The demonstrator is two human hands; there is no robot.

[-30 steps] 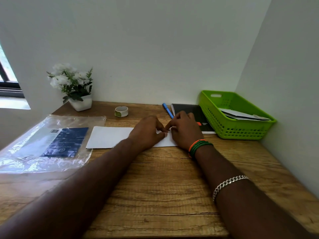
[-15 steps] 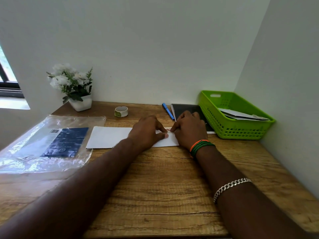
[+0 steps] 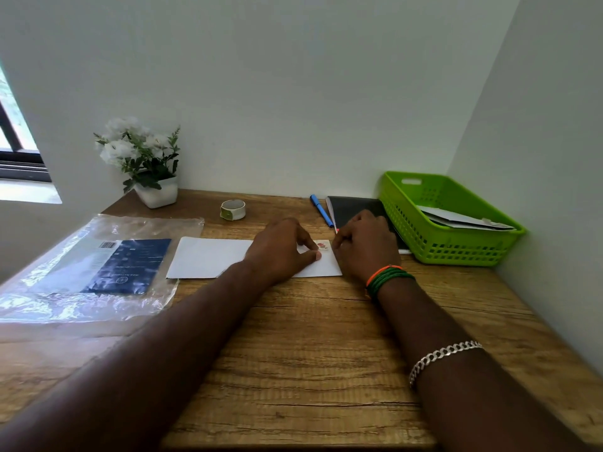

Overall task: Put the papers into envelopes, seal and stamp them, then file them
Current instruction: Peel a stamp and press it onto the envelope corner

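Wooden desk [image 3: 293,370] (grainy) bears envelope [image 3: 208,257], basket [image 3: 456,249], notebook [image 3: 354,208].

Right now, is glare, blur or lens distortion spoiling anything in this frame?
Head view: glare streaks the clear plastic bag, washing out its dark blue label; wide-angle bending curves the wooden desk; the small red stamp on the white envelope is too small to read.

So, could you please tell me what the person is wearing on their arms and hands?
Both arms are bare, with no sleeves in view. The right wrist carries a stack of thin bands, one orange and the rest green. Further up the right forearm sits a silver chain bracelet with flat curb-style links. The left arm and left hand show nothing worn, and no rings can be made out on the right hand.
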